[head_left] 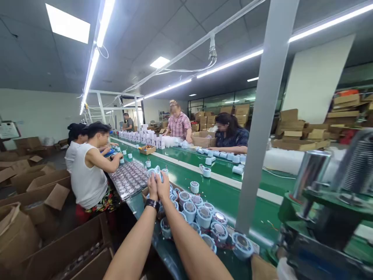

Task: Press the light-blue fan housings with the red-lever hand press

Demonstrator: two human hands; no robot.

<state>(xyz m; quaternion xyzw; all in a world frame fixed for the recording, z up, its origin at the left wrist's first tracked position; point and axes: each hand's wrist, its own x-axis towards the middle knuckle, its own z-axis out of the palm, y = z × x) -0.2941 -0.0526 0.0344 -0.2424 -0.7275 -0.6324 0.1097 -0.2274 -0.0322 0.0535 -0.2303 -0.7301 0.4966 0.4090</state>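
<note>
Both my arms reach forward over the green bench. My left hand (153, 187), with a dark band at its wrist, is closed round a light blue plastic part (157, 170). Pressed against it from the right, my right hand (163, 186) grips the same part, which pokes out above the fingers. Below and to the right of my hands stand several light blue round units (204, 216) with metallic discs on top, packed close together. One more round unit (194, 187) is set apart on the green surface. Part of a cardboard box shows behind my wrists.
A sheet of silvery discs (130, 179) lies left of my hands. A grey post (262, 116) rises at the right, beside a green and metal machine (323, 210). Cardboard boxes (67, 241) fill the lower left. Several people work along the bench.
</note>
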